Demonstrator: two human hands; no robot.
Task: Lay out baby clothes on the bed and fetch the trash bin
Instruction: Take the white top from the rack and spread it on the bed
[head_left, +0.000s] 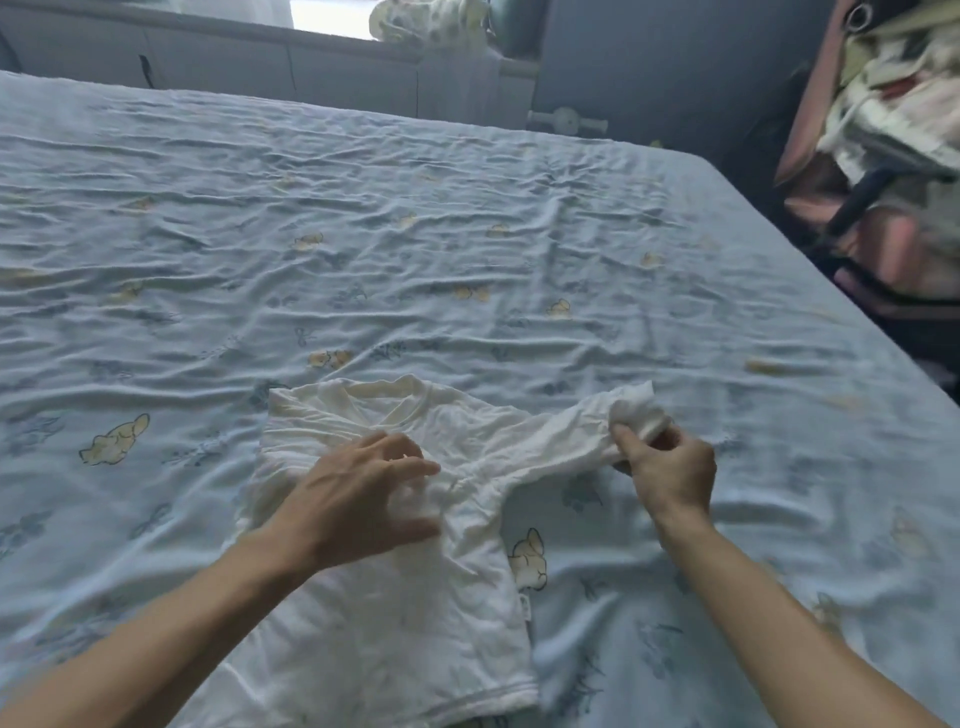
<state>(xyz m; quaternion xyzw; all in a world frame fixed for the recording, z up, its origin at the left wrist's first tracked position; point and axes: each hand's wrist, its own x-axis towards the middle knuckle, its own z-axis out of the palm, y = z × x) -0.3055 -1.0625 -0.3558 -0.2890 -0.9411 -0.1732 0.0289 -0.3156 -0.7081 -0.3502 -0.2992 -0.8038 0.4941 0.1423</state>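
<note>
A small white baby shirt (415, 561) lies face up on the bed (363, 234), in the lower middle of the frame, its neckline toward the top of the frame and its hem toward the bottom edge. The bed is covered with a wrinkled pale blue sheet printed with little yellow animals. The left hand (358, 493) rests flat on the chest of the shirt, fingers spread and pointing toward the right of the frame, pressing the cloth down rather than gripping it. The right hand (670, 467), at the middle right, pinches the cuff end of one sleeve (566, 431) between thumb and fingers, and that sleeve stretches out from the shirt's body toward the right of the frame, with the bunched cuff sticking up above the fingers. The shirt's other sleeve is folded in at the left side, near its shoulder. Both forearms are bare and enter from the bottom corners. At the upper right, beside the bed, hangs a heap of patterned cloth (893, 104), blurred. No trash bin shows anywhere in view.
</note>
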